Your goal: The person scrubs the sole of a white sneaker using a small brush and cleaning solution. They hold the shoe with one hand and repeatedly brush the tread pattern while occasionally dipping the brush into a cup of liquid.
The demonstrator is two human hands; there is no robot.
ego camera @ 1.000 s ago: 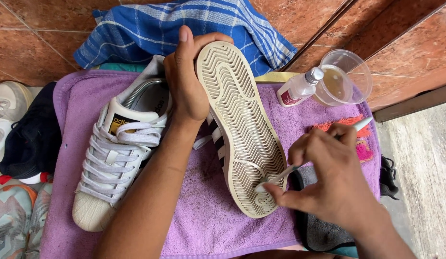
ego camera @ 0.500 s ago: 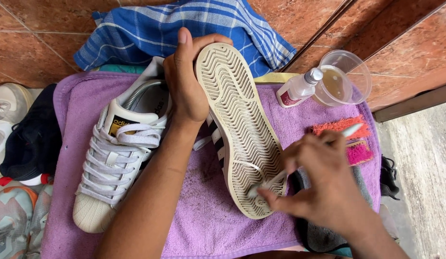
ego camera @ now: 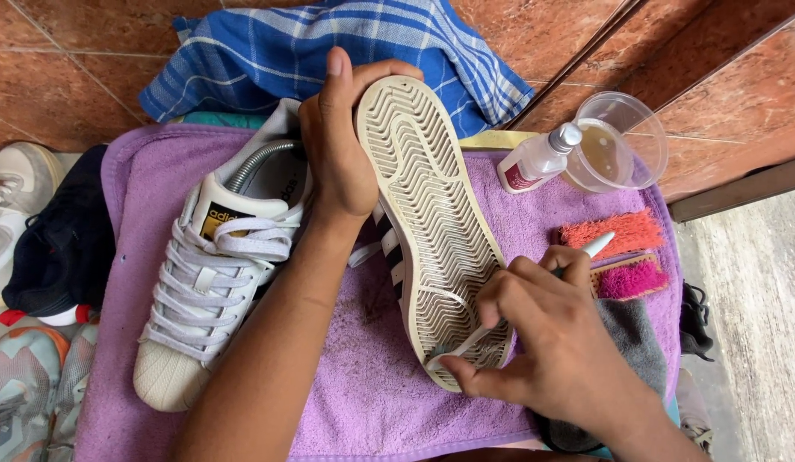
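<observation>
- The right hand [ego camera: 555, 342] sat nearest the camera, its fingers [ego camera: 508, 287] clenched around a slim white toothbrush [ego camera: 466, 345]; the brush head lay under the thumb tip, pressed on the toe end of the sole, and the handle's pale end poked out past the knuckles.
- Just behind that hand's wrist lay a grey cloth [ego camera: 624, 342], partly hidden by the hand.
- The upturned shoe [ego camera: 431, 222] lay tilted on its side across a purple towel [ego camera: 354, 411], between the two hands. Its cream sole showed a zigzag tread with grime in the grooves, and black stripes showed along its side.
- The left hand [ego camera: 342, 150] gripped the heel end, fingertips curled over the far rim, palm against the shoe's side; its forearm crossed the towel and covered part of the second shoe's laces.
- Just beyond the left-hand palm lay one second white shoe [ego camera: 213, 274], upright, with pale laces and a ribbed toe cap.
- Past the right-hand fingertips lay two scrub brushes, one orange [ego camera: 611, 231] and one pink [ego camera: 632, 278], side by side.
- Farther off were one small spray bottle [ego camera: 538, 158] leaning at one clear plastic cup [ego camera: 624, 141] holding cloudy liquid.
- Farthest was one blue checked cloth [ego camera: 329, 51] on red tiles.
- At the left edge, well apart from the fingers, several other shoes [ego camera: 38, 248] lay; three or four, partly cropped.
</observation>
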